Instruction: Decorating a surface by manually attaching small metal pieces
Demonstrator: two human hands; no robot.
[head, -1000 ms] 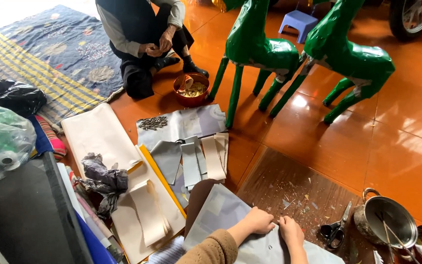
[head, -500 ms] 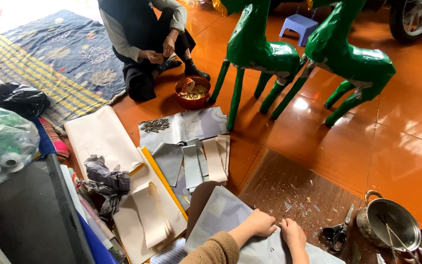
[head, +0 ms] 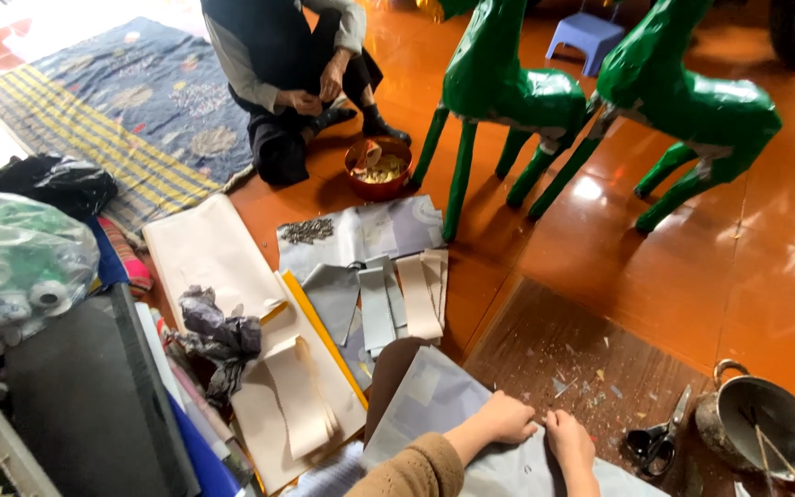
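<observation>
My left hand (head: 501,420) and my right hand (head: 570,444) rest side by side on a grey sheet of paper (head: 434,396) lying on the floor at the bottom of the view. Their fingers are curled and press or pinch the sheet's edge. Black scissors (head: 660,440) lie on a wooden board (head: 563,340) just right of my right hand. Cut grey and beige paper strips (head: 388,299) lie fanned out beyond the sheet.
Two green paper-covered animal figures (head: 517,92) (head: 692,101) stand on the orange floor. A seated person (head: 287,83) works over a red bowl (head: 377,170). A metal pot (head: 770,437) stands at right. Beige sheets (head: 209,248), crumpled paper (head: 218,331) and bags (head: 20,258) lie at left.
My hands have stayed on the grey sheet with little shift. The seated person's hands have moved slightly. The view has drifted a little.
</observation>
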